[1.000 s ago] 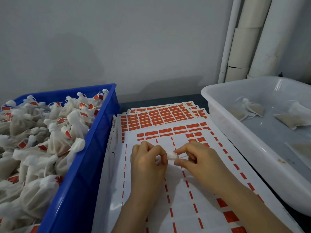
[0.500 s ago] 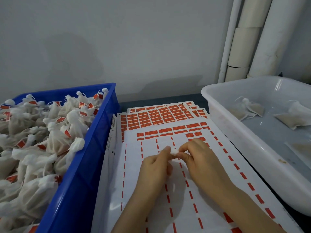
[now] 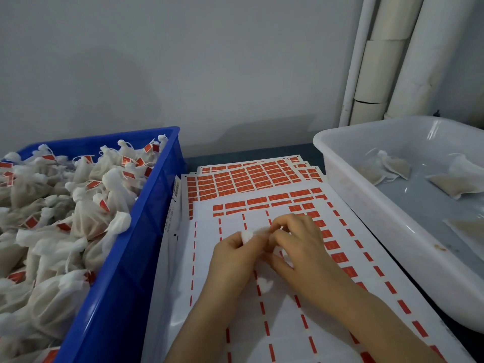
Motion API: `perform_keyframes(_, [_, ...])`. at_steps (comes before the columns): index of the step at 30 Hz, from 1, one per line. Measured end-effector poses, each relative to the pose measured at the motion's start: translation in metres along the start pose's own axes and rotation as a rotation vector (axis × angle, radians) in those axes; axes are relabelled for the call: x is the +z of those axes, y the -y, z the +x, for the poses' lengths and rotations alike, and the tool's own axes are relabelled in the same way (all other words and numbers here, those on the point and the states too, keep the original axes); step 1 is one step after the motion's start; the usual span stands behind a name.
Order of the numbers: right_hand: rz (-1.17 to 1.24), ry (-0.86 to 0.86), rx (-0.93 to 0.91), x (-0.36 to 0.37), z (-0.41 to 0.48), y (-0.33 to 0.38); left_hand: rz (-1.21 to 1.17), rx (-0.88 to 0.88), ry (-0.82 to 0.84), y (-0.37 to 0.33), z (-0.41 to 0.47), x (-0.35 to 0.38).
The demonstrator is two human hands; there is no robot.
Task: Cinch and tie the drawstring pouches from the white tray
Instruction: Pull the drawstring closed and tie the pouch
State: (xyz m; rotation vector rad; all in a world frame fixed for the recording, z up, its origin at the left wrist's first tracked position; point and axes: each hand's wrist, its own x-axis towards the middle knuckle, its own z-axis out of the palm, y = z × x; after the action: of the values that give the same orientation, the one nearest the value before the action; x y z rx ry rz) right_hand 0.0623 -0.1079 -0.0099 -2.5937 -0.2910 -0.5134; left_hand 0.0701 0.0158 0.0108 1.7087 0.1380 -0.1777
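Hands have bunched closer since half a second back, and the white puff of fabric that barely peeked out between the fingertips now sticks out past the left hand (image 3: 233, 258). That puff is the gathered neck of the pouch (image 3: 247, 235): soft gauzy cloth, crumpled into a little ball and pinched by the left thumb and fingers. Right hand (image 3: 301, 247) is curled in right against it, fingertips pinching the same neck from the other side. Can't make out any string. Rest of the pouch is mostly hidden under the hands, just over the sheets (image 3: 288, 323), which are glossy white backing paper with rows of small red rectangular stickers, many slots bare. Blue plastic crate (image 3: 125, 271) on the left is heaped with tied pouches (image 3: 86, 221), lumpy off-white bundles with red tags. Tray (image 3: 366, 205) on the right is smooth white plastic with a rounded rim, and a few flat pouches (image 3: 390, 167) lie limp inside. Round white pipes (image 3: 377, 61) run up the wall behind.
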Motion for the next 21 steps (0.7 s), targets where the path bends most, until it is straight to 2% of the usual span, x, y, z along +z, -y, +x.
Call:
perform_keyframes(4, [0.082,0.016,-0.001,-0.001,-0.001,-0.005,0.329,0.13,-0.133,0.006,0.007,-0.002])
perform_keyframes(7, [0.08,0.015,-0.016,-0.004,-0.002,-0.005,0.464,0.222,-0.193,0.01,0.01,-0.001])
perform_keyframes(11, [0.047,-0.014,-0.075,-0.006,-0.003,-0.004,0.582,0.349,-0.145,0.012,0.012,0.0])
perform_keyframes(15, [0.039,0.029,-0.12,-0.007,-0.004,-0.004,0.773,0.487,-0.098,0.015,0.012,-0.004])
perform_keyframes(18, [0.042,0.042,-0.134,-0.006,-0.005,-0.002,0.767,0.639,-0.17,0.016,0.009,-0.005])
perform_keyframes(21, [0.069,0.054,-0.102,-0.006,-0.005,0.003,0.636,0.641,-0.342,0.013,0.007,-0.003])
